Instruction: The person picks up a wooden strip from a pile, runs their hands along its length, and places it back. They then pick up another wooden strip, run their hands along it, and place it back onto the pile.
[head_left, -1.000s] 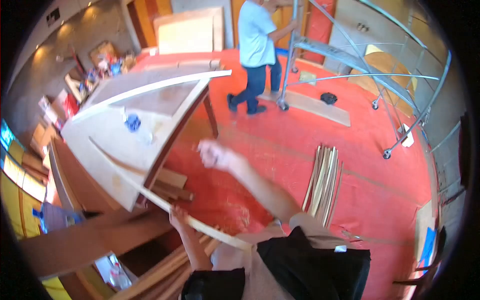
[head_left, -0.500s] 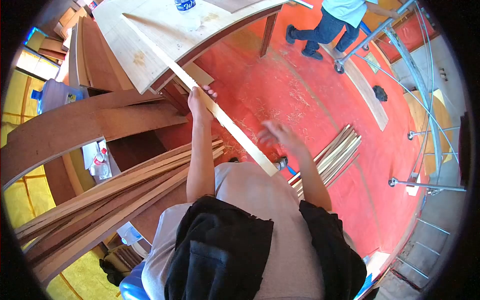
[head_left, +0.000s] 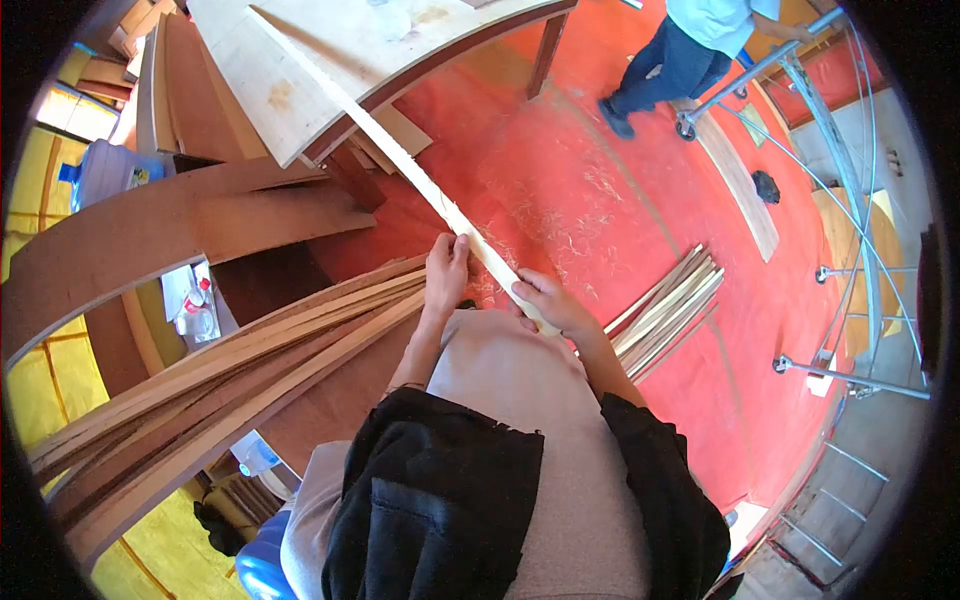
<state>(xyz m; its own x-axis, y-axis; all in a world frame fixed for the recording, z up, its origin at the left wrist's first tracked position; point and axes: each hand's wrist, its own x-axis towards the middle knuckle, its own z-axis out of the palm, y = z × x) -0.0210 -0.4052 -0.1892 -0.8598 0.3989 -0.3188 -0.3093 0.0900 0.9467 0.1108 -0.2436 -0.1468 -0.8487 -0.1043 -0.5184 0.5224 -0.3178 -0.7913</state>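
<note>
Between both hands: wood strip (head_left: 400, 165) | left hand (head_left: 446, 272) clamped mid-strip | right hand (head_left: 545, 300) clamped on near end

I have one view only, worn on the head, looking steeply down over the chest at the red floor (head_left: 600, 200), close, fisheye-rounded at the edges.

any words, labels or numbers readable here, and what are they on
None can be read.
Bottle label: too blurred to read.
Blue jug label: too small to read.
Wood strip in the left hand and right hand: no markings visible.
</note>
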